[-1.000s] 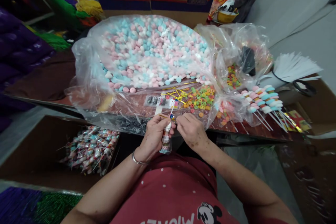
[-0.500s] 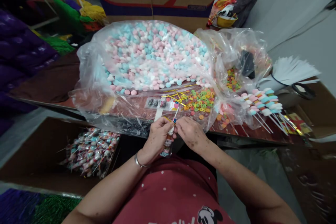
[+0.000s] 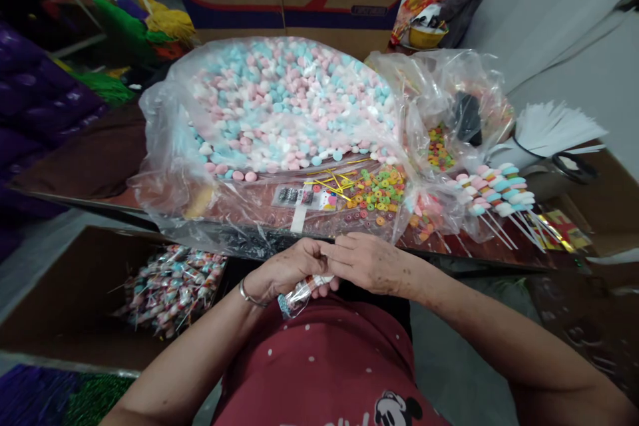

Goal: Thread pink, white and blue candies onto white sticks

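Note:
Close against my body, my left hand (image 3: pixel 292 266) is closed around a candy skewer (image 3: pixel 300 293) in a clear wrapper. The skewer lies tilted, its bottom end poking out toward the lower left. My right hand (image 3: pixel 368 265) meets the left at the skewer's upper end, its fingers bent together over that end. The stick and the tie at the neck are hidden by my fingers. Just beyond my hands, on the table edge, lie yellow twist ties (image 3: pixel 333 185), gummy rings (image 3: pixel 380 188) and a small packet (image 3: pixel 294 196).
A large plastic bag of pastel marshmallows (image 3: pixel 279 100) fills the table's middle. Unwrapped marshmallow skewers (image 3: pixel 499 190) lie at right, beside a container of white sticks (image 3: pixel 559 130). At lower left, a cardboard box (image 3: pixel 54 293) holds many wrapped skewers (image 3: pixel 172 286). A person's dark sleeve (image 3: pixel 469 0) shows at the back.
Both hands have dropped nearer my body, and the wrapped skewer has swung from upright to tilted, its bottom now to the left. The stick and blue piece at its top are now covered.

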The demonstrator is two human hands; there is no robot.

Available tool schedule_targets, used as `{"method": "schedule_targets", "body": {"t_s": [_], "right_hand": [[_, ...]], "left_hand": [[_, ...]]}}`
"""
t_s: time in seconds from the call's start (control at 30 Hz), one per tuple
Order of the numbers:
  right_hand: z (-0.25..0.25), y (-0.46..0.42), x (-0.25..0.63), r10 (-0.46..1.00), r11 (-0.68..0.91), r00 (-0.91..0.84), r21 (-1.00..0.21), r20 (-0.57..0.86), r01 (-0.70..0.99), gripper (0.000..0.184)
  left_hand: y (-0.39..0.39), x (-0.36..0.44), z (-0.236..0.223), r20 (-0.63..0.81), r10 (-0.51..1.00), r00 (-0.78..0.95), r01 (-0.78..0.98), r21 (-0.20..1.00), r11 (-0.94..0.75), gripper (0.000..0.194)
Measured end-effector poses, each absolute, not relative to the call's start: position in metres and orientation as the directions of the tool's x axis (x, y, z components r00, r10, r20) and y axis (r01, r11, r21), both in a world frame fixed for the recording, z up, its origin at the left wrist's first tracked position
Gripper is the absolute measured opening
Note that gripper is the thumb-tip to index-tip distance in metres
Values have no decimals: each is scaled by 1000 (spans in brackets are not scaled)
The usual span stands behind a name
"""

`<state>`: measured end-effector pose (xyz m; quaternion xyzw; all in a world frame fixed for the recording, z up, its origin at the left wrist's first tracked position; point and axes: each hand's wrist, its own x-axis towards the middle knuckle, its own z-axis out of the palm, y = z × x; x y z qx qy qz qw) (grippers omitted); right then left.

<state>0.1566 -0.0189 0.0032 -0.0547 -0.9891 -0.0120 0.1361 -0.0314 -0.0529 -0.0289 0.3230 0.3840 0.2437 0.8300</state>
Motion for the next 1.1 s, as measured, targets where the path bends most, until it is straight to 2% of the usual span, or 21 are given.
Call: {"method": "schedule_targets", "body": {"t_s": [0.13, 0.23, 0.3, 0.37, 0.4, 0.47, 0.5, 0.57, 0.63, 0.67, 0.73, 0.8, 0.87, 0.9, 0.97, 1.0, 1.07, 1.1], "right_hand": [[10, -25, 158, 102, 993, -962, 37, 252, 115, 21], [11, -34, 156, 182, 973, -957, 102, 226, 209, 21], [9, -40, 151, 319, 919, -917, 158, 241, 362, 21], [5, -41, 144, 474, 820, -827, 188, 303, 540, 23], [3, -40, 139, 540, 765, -768, 180, 345, 619, 24], [0, -32, 132, 641, 666, -637, 102, 428, 739, 25], [-1, -26, 129, 677, 632, -568, 25, 468, 774, 25], [1, -14, 125, 734, 601, -430, -208, 525, 772, 22], [8, -6, 122, 788, 580, -309, -475, 533, 661, 19], [13, -5, 121, 814, 560, -263, -583, 517, 588, 17], [23, -9, 118, 848, 524, -214, -701, 485, 484, 15], [29, -20, 114, 833, 550, -235, -706, 500, 447, 14], [31, -31, 109, 791, 612, -313, -666, 526, 427, 14], [29, -35, 107, 772, 635, -352, -655, 529, 410, 14], [25, -37, 105, 773, 630, -393, -680, 498, 376, 14], [23, -36, 104, 790, 606, -387, -705, 476, 369, 13], [19, -29, 105, 829, 554, -330, -741, 452, 379, 14], [18, -26, 105, 840, 541, -298, -745, 454, 389, 14]], "left_hand": [[-56, -31, -27, -527, 612, 589, -69, 723, 688, 7], [-58, -27, -18, -502, 679, 536, 6, 806, 591, 8], [-59, -22, -11, -384, 832, 400, 83, 920, 384, 11], [-59, -15, -5, -132, 974, 183, 225, 970, 89, 14], [-58, -12, -3, 18, 996, 84, 316, 948, -43, 15], [-55, -7, -1, 268, 963, -35, 481, 849, -219, 14], [-53, -6, 0, 368, 928, -59, 538, 795, -281, 15], [-52, -5, 0, 535, 841, -87, 600, 702, -384, 16], [-55, -6, -2, 619, 778, -104, 585, 671, -455, 9], [-58, -7, -4, 611, 784, -108, 539, 699, -471, 6], [-62, -7, -7, 473, 871, -130, 347, 845, -407, 14], [-62, -8, -6, 232, 958, -170, 33, 973, -230, 27], [-58, -14, 3, 44, 979, -200, -279, 955, -100, 42], [-56, -19, 11, 12, 980, -200, -381, 920, -89, 47], [-54, -36, 26, 71, 976, -208, -456, 875, -161, 53], [-55, -45, 33, 126, 980, -152, -453, 873, -183, 54], [-59, -61, 39, 164, 977, 135, -398, 912, -99, 60], [-61, -66, 38, 107, 957, 270, -333, 943, -12, 62]]}}
